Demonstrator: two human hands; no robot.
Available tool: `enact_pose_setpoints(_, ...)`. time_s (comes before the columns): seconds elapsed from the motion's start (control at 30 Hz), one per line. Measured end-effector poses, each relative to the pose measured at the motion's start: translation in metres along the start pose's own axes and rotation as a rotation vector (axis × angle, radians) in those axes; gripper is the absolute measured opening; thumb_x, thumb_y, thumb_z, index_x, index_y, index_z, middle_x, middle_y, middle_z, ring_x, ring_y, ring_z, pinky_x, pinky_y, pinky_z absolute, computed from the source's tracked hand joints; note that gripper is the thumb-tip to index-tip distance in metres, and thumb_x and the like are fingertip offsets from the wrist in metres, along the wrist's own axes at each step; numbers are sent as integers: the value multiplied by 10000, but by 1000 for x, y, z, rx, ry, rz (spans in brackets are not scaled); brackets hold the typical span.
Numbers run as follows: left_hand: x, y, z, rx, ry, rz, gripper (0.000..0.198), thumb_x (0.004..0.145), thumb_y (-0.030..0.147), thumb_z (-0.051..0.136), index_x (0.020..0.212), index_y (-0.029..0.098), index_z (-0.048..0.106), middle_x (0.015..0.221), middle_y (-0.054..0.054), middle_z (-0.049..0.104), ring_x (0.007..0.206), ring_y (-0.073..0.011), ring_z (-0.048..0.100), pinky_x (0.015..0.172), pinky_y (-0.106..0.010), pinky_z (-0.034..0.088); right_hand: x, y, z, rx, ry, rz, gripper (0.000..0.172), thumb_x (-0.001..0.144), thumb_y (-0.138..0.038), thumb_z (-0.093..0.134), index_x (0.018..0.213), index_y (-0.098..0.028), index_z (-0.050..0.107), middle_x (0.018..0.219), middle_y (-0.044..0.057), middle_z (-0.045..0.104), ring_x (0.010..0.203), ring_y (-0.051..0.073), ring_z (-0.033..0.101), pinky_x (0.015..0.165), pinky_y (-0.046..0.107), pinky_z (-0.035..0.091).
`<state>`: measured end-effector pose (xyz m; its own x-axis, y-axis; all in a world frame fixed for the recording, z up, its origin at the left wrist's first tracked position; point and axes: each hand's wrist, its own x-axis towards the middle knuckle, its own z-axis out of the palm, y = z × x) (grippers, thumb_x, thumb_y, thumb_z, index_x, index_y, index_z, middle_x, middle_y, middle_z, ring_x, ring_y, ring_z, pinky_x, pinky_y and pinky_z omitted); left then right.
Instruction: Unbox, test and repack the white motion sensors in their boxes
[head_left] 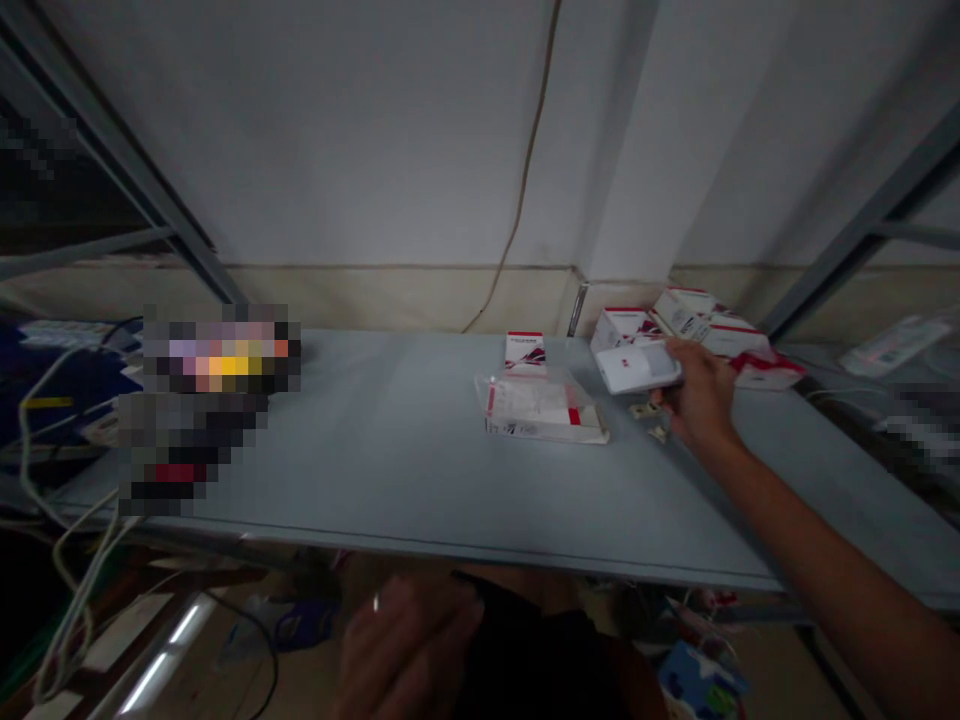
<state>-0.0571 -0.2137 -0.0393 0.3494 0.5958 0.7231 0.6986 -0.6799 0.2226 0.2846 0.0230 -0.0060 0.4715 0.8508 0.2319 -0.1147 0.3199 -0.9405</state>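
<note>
My right hand [701, 395] is closed round one end of a white plastic motion sensor [637, 368], held just above the shelf at the right. Under it lie small pale parts [651, 415], too small to name. To the left of the sensor, an opened white and red box [551, 425] lies flat with a clear plastic bag [529, 390] on top. Behind that stands a small white and red carton [524, 349]. Below the shelf's front edge, my left hand [409, 640] is smeared by motion, and its fingers do not show clearly.
More white and red boxes [694, 312] are piled against the wall at the right, with a red bag [772, 365] by them. Cables [71, 570] hang over the shelf's left end. Metal posts [862, 230] flank the grey shelf [375, 460].
</note>
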Motion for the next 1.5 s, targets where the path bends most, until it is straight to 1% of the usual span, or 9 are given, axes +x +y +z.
enact_pose_setpoints(0.03, 36, -7, 13, -15, 43, -26, 499, 924, 81, 653, 1362, 319, 647, 1149, -63, 750, 1071, -239, 702, 813, -387, 642, 0, 1, -1, -21, -11, 5, 265, 743, -389, 781, 857, -158, 721, 540, -37, 612, 289, 91, 446, 251, 198, 271)
enact_pose_setpoints(0.1, 111, -23, 40, -75, 46, -62, 341, 955, 145, 652, 1282, 239, 661, 1125, -85, 758, 1060, -238, 695, 914, -421, 617, 0, 2, -3, -57, -28, 11, 296, 733, -419, 801, 875, -167, 736, 530, -50, 609, 285, 92, 452, 247, 196, 295)
enact_pose_setpoints(0.17, 174, -40, 67, 48, -150, -22, 335, 998, 320, 657, 1313, 207, 650, 1233, -125, 747, 1147, -278, 660, 1006, -480, 569, 1, 3, -4, -81, -39, 18, 303, 735, -435, 806, 885, -180, 744, 526, -57, 608, 289, 97, 464, 245, 198, 311)
enact_pose_setpoints(0.23, 214, -57, 92, 196, -326, -8, 681, 920, 525, 741, 1454, 147, 553, 1327, -193, 711, 1259, -364, 598, 1072, -566, 503, 1, 3, -6, -86, -47, 31, 283, 743, -435, 805, 871, -191, 741, 527, -58, 611, 293, 102, 473, 243, 200, 314)
enact_pose_setpoints(0.3, 230, -72, 108, 262, -456, 9, 1002, 820, 668, 787, 1556, 85, 436, 1347, -246, 691, 1292, -426, 556, 1105, -620, 445, 1, 2, -6, -86, -60, 44, 263, 751, -435, 804, 853, -202, 736, 527, -60, 610, 293, 106, 476, 239, 204, 309)
enact_pose_setpoints(0.43, 232, -88, 113, 219, -562, 29, 1128, 731, 631, 870, 1600, 110, 373, 1349, -224, 699, 1314, -436, 522, 1117, -626, 409, -1, 3, -6, -101, -97, 43, 268, 764, -434, 806, 898, -207, 755, 546, -50, 634, 294, 120, 491, 230, 215, 302)
enact_pose_setpoints(0.63, 246, -86, 104, 49, -518, 77, 851, 863, 513, 796, 1557, 202, 413, 1267, -113, 732, 1253, -344, 583, 1099, -521, 442, 0, -5, -4, -41, -46, 75, 271, 749, -426, 818, 880, -197, 758, 538, -42, 633, 294, 115, 489, 225, 212, 294)
enact_pose_setpoints(0.97, 222, -91, 127, -182, -342, 83, 786, 876, 399, 816, 1534, 244, 416, 1372, -103, 701, 1274, -293, 658, 1124, -506, 474, -7, -13, -4, 18, -176, 127, 324, 759, -482, 814, 893, -195, 743, 514, -34, 616, 287, 112, 487, 221, 205, 301)
enact_pose_setpoints(1.5, 207, -85, 115, -196, -291, 152, 783, 900, 237, 760, 1579, 282, 373, 1470, -60, 668, 1313, -291, 581, 1167, -525, 430, -15, -15, 0, -15, -335, 209, 369, 749, -489, 827, 947, -186, 753, 541, -22, 652, 298, 135, 521, 224, 225, 348)
